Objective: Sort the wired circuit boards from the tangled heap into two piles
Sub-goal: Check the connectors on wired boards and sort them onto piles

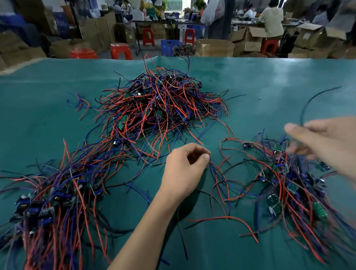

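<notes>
Teal matting covers the worktop (51, 123). The tangled heap (160, 103) of red, blue and black wired boards sits at twelve o'clock. One sorted pile (52, 197) spreads at eight o'clock, the other pile (292, 191) at four. The left hand (184, 171) is at the centre, its fingers curled, pinching thin wire ends (214, 170). The right hand (324, 141), blurred at three o'clock, grips a black wire (307, 104) arcing upward.
</notes>
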`<state>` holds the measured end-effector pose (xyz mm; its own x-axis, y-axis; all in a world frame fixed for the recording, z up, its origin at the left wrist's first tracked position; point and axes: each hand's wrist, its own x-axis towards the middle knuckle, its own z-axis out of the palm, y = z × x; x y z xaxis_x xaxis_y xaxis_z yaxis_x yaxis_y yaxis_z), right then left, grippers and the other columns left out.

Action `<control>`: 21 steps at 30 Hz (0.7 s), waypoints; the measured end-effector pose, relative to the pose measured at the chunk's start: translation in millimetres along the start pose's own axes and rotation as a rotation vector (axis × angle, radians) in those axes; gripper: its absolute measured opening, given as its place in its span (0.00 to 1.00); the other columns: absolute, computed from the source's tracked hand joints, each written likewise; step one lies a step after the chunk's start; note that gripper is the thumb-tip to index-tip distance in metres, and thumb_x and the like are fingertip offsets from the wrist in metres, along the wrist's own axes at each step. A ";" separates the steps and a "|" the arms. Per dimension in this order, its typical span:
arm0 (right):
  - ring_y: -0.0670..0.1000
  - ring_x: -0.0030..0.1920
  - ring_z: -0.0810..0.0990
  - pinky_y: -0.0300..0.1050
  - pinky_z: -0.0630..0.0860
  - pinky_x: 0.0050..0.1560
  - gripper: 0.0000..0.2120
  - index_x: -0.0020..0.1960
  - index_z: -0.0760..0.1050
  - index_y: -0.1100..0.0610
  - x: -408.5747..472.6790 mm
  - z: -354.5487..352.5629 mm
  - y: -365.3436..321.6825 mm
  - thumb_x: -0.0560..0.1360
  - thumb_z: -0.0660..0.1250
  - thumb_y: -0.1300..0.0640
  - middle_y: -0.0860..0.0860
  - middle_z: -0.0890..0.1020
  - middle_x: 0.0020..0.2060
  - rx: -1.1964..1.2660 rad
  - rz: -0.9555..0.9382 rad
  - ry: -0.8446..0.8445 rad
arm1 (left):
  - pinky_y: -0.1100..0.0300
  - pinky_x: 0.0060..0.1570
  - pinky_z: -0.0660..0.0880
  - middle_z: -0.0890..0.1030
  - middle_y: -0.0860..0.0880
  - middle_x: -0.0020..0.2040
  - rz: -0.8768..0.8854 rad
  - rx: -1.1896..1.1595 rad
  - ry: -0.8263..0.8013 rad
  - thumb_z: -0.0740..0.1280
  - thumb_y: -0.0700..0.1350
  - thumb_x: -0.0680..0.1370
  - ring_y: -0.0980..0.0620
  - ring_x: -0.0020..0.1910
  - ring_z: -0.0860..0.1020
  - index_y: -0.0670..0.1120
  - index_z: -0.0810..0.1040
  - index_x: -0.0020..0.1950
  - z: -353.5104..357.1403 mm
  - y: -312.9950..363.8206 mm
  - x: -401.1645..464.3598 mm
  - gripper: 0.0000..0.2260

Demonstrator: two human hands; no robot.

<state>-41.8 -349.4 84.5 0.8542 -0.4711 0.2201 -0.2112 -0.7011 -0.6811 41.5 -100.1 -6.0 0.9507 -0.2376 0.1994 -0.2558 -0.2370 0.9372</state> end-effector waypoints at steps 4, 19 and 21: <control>0.57 0.56 0.84 0.52 0.79 0.57 0.19 0.43 0.81 0.46 -0.6 12.6 -16.4 0.72 0.69 0.31 0.47 0.88 0.48 -0.436 0.058 -0.020 | 0.66 0.42 0.72 0.83 0.55 0.40 0.010 0.184 0.178 0.67 0.40 0.76 0.60 0.37 0.77 0.49 0.83 0.46 -2.8 -1.6 0.3 0.06; 0.61 0.54 0.81 0.53 0.80 0.54 0.22 0.73 0.70 0.41 85.4 194.8 -96.9 0.81 0.65 0.56 0.58 0.78 0.66 -0.446 -0.326 -0.457 | 0.59 0.43 0.73 0.78 0.55 0.36 -0.051 0.228 0.190 0.64 0.40 0.76 0.56 0.37 0.77 0.49 0.79 0.55 -7.3 -0.2 1.8 0.10; 0.61 0.54 0.80 0.50 0.76 0.49 0.13 0.64 0.74 0.42 86.9 198.0 -93.4 0.80 0.68 0.51 0.56 0.80 0.61 -0.433 -0.314 -0.377 | 0.61 0.42 0.71 0.78 0.55 0.36 -0.054 0.216 0.193 0.64 0.40 0.76 0.58 0.36 0.76 0.49 0.79 0.55 -7.2 -0.3 1.8 0.10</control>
<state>146.3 -218.9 29.0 0.9978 -0.0442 0.0488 -0.0298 -0.9639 -0.2645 44.6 -93.6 -3.9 0.9744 -0.0406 0.2210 -0.2157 -0.4447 0.8693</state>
